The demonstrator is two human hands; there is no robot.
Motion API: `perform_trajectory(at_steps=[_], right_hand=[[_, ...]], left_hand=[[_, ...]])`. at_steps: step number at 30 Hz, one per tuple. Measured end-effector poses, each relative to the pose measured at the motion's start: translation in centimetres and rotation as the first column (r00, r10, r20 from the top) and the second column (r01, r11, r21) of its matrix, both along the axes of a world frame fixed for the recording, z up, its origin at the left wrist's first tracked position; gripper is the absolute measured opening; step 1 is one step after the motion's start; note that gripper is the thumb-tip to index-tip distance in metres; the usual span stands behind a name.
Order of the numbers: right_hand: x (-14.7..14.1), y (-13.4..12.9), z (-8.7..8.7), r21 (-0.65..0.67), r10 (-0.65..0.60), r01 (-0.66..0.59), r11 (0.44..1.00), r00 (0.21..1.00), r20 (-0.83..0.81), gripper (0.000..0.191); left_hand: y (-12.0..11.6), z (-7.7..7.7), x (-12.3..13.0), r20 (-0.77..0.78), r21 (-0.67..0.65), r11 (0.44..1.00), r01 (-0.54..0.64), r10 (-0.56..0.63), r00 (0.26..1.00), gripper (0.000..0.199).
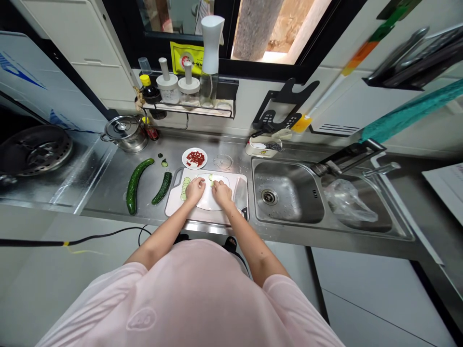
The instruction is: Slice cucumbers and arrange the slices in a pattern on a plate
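Observation:
A square white plate (209,201) rests on a cutting board (175,206), and both my hands are over it. My right hand (222,193) is closed at the plate's upper part, its fingertips on a pale green cucumber slice. Another cucumber slice (211,177) lies just above those fingertips. Over the plate's left side, my left hand (195,190) has its fingers drawn together; whatever they hold is too small to make out. Overlapping cucumber slices (184,187) form a row on the board left of that hand. At the board's right side lies a broad-bladed knife (239,191).
Left of the board are a cut cucumber (162,188), a long whole cucumber (140,185) and small end pieces (164,163). A dish of red chopped pieces (194,158) sits behind. The double sink (289,190) is at right, a steel pot (126,133) at back left.

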State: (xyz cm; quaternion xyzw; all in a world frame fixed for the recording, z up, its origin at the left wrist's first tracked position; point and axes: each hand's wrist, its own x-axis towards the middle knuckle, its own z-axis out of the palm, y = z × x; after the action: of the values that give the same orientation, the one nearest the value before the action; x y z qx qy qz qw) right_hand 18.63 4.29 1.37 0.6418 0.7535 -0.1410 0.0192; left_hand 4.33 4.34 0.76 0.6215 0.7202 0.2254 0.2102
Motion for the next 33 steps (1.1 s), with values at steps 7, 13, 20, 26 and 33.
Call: perform_trajectory(at_steps=[7, 13, 20, 26, 33], right_hand=[[0.0, -2.2, 0.0, 0.076, -0.027, 0.043, 0.996, 0.98, -0.198, 0.036], [0.3, -4.6, -0.3, 0.157, -0.014, 0.072, 0.985, 0.939, -0.344, 0.034], [1.4, -6.8, -0.5, 0.21, 0.004, 0.111, 0.971, 0.875, -0.484, 0.032], [1.9, -7.3, -0.4, 0.212, -0.01, 0.15, 0.966, 0.837, -0.548, 0.032], [2.1, -8.1, -0.7, 0.213, -0.022, 0.174, 0.962, 0.821, -0.571, 0.032]], left_hand=[[-3.1, -0.6, -2.4, 0.122, 0.084, 0.989, -0.121, 0.11, 0.986, 0.021], [-5.6, -1.3, -4.6, 0.156, 0.05, 0.983, -0.177, 0.168, 0.973, 0.022], [-7.4, -2.4, -6.8, 0.045, 0.089, 0.976, -0.198, 0.195, 0.98, 0.025], [-8.2, -2.7, -7.4, -0.108, 0.074, 0.971, -0.226, 0.233, 0.966, 0.03], [-8.0, -2.7, -7.5, -0.178, 0.037, 0.976, -0.214, 0.218, 0.96, 0.026]])
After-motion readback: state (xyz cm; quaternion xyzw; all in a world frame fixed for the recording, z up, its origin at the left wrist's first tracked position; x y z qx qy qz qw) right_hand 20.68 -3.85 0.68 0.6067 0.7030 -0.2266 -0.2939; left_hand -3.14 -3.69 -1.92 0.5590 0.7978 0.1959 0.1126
